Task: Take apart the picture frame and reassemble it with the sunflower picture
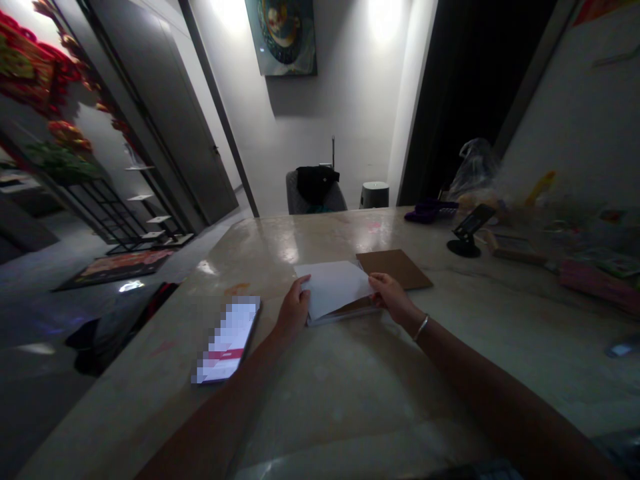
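Observation:
A white sheet of paper (335, 287) is held slightly tilted above a shallow, light-edged flat object (345, 319) with brown showing inside. What that object is, I cannot make out fully, since the paper covers most of it. My left hand (295, 307) grips the sheet's left edge, close to the corner of the object below. At the opposite edge, my right hand (393, 297), with a bangle on its wrist, pinches the paper between thumb and fingers. A brown board (395, 268) lies flat just behind my right hand.
A lit phone (230, 340) rests on the marble table (320, 400) left of my hands. Toward the right stand a black phone stand (467, 233), a wooden frame-like object (515, 247), and a plastic bag (477, 173). A chair (295, 193) is beyond the far edge.

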A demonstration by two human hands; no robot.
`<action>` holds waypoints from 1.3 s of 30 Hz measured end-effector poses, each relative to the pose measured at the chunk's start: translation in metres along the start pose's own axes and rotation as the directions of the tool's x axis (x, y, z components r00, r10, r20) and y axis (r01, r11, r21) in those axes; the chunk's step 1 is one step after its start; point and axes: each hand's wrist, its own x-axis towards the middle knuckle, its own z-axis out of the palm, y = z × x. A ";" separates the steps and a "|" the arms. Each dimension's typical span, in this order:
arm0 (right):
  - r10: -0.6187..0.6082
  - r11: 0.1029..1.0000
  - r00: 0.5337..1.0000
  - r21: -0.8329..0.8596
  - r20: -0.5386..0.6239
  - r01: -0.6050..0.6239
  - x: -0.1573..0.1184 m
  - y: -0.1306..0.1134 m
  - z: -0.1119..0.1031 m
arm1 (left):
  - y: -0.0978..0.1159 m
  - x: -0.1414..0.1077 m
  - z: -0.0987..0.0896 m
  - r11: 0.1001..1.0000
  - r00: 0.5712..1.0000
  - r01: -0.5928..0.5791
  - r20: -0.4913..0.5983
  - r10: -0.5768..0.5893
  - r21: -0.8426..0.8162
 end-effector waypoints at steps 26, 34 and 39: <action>-0.284 0.217 0.885 -0.874 0.369 0.434 -0.013 -0.009 -0.007 | -0.007 -0.002 0.006 0.918 0.976 -0.211 0.129 0.177 0.335; -0.257 0.158 0.880 -0.881 0.400 0.447 -0.009 -0.004 -0.006 | -0.004 -0.005 0.005 0.900 0.971 -0.221 0.170 0.168 0.376; -0.211 0.101 0.913 -0.921 0.350 0.376 -0.013 -0.012 -0.005 | -0.001 -0.006 0.005 0.863 0.960 -0.249 0.230 0.160 0.439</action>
